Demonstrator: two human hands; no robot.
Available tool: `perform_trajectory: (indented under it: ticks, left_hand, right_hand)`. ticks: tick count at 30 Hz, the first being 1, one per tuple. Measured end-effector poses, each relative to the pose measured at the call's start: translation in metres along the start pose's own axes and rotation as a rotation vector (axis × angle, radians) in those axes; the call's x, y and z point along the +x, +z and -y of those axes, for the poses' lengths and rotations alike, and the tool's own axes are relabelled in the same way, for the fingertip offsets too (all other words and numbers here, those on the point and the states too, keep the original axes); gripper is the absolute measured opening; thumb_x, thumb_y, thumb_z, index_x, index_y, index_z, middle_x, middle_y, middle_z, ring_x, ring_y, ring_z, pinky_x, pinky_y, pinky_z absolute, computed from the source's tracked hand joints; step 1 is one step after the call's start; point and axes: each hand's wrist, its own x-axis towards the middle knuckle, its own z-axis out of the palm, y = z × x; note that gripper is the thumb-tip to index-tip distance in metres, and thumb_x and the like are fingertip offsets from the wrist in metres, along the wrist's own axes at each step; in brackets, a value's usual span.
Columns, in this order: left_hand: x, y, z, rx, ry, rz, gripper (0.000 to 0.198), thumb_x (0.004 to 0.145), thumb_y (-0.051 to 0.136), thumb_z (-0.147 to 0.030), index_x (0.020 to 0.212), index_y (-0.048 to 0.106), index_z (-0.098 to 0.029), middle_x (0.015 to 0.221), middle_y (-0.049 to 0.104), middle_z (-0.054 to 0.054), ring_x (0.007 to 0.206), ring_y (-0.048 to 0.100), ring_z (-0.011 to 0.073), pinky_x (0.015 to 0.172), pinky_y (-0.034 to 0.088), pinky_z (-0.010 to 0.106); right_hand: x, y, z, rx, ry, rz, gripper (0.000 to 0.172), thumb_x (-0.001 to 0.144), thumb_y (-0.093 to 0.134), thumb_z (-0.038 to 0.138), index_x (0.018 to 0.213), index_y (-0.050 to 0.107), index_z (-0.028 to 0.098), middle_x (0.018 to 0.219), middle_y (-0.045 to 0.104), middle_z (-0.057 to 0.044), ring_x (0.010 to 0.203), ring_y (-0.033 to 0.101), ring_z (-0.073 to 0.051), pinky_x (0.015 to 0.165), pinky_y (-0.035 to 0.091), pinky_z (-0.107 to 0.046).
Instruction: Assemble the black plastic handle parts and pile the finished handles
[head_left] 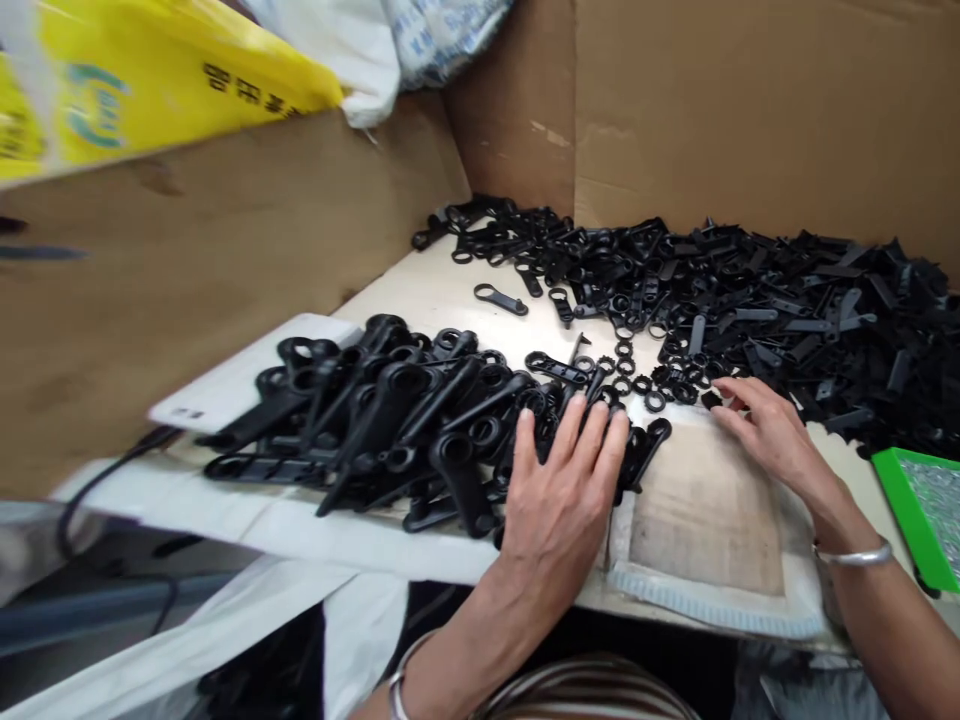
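My left hand (562,490) lies flat, fingers stretched out, on the right edge of a heap of black plastic handle-shaped parts (390,420) on the white work surface (442,290). My right hand (765,430) rests palm down with fingers extended, its fingertips touching small black ring parts (645,385) at the front of a big pile of black parts (750,300) spread along the back. A single black part (501,298) lies alone between the two piles. Both wrists wear metal bangles.
Brown cardboard walls (225,270) enclose the surface on the left and at the back. A worn padded cloth (705,520) lies at the front edge. A green tray (919,510) sits at the right. A yellow bag (150,80) hangs at top left, and a white slab with a cable (247,380) lies left.
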Motion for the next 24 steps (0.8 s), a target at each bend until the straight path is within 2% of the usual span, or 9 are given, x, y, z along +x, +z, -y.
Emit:
perform_trajectory:
  ticks: [3,6,10,15,17,19,22,24]
  left_hand:
    - [-0.002,0.003,0.000,-0.033,0.003,-0.024,0.036,0.098,0.043,-0.018,0.130,0.059,-0.017,0.135,0.063,0.010,0.128,0.055,0.0310,0.112,0.032,0.061]
    - [-0.004,0.005,0.001,-0.073,-0.004,-0.046,0.033,0.097,0.049,-0.021,0.127,0.061,-0.017,0.134,0.063,0.011,0.128,0.055,0.0314,0.111,0.032,0.064]
    - [-0.005,0.005,0.003,-0.115,-0.018,-0.074,0.032,0.095,0.053,-0.023,0.126,0.061,-0.018,0.133,0.063,0.012,0.129,0.055,0.0310,0.113,0.030,0.065]
    - [-0.009,0.004,0.008,-0.160,0.023,-0.121,0.029,0.095,0.054,-0.024,0.122,0.062,-0.015,0.130,0.066,0.010,0.129,0.055,0.0281,0.117,0.023,0.063]
    - [-0.011,0.002,0.012,-0.183,0.047,-0.150,0.027,0.095,0.056,-0.022,0.119,0.063,-0.014,0.128,0.067,0.010,0.128,0.056,0.0270,0.119,0.020,0.061]
    - [-0.013,0.000,0.015,-0.211,0.071,-0.170,0.025,0.094,0.057,-0.020,0.117,0.064,-0.012,0.126,0.068,0.010,0.128,0.056,0.0262,0.120,0.018,0.059]
    - [-0.014,-0.002,0.020,-0.252,0.097,-0.185,0.023,0.093,0.057,-0.016,0.113,0.065,-0.010,0.123,0.070,0.011,0.128,0.056,0.0257,0.120,0.018,0.059]
    - [-0.014,-0.002,0.022,-0.273,0.100,-0.194,0.021,0.093,0.056,-0.014,0.111,0.065,-0.009,0.121,0.070,0.012,0.128,0.056,0.0260,0.119,0.021,0.060]
  right_hand:
    - [0.012,0.014,0.018,-0.110,-0.145,0.031,0.043,0.096,0.049,0.034,0.138,0.050,0.027,0.137,0.050,-0.013,0.112,0.060,-0.026,0.088,0.054,-0.041]
    - [0.029,0.027,0.023,-0.187,-0.245,0.040,0.038,0.098,0.044,0.035,0.134,0.055,0.029,0.140,0.046,-0.014,0.120,0.056,-0.029,0.087,0.055,-0.043]
    - [0.058,0.036,0.023,-0.258,-0.277,-0.015,0.032,0.098,0.045,0.034,0.125,0.061,0.029,0.133,0.052,-0.013,0.111,0.059,-0.029,0.079,0.057,-0.042]
    - [0.083,0.035,0.032,-0.392,-0.221,-0.023,0.033,0.097,0.045,0.039,0.125,0.060,0.031,0.130,0.054,-0.012,0.102,0.058,-0.029,0.062,0.055,-0.037]
    - [0.084,0.031,0.034,-0.376,-0.215,-0.034,0.035,0.097,0.045,0.042,0.127,0.059,0.030,0.132,0.052,-0.012,0.105,0.056,-0.030,0.066,0.056,-0.039]
    - [0.081,0.026,0.035,-0.294,-0.266,-0.034,0.037,0.097,0.046,0.042,0.128,0.059,0.028,0.132,0.051,-0.012,0.109,0.055,-0.030,0.077,0.056,-0.042]
    - [0.074,0.024,0.038,-0.118,-0.437,0.069,0.035,0.096,0.048,0.041,0.124,0.062,0.025,0.128,0.053,-0.011,0.114,0.053,-0.027,0.094,0.050,-0.043]
    - [0.072,0.026,0.039,-0.065,-0.500,0.130,0.032,0.097,0.048,0.039,0.120,0.064,0.023,0.127,0.055,-0.011,0.114,0.053,-0.026,0.098,0.048,-0.042]
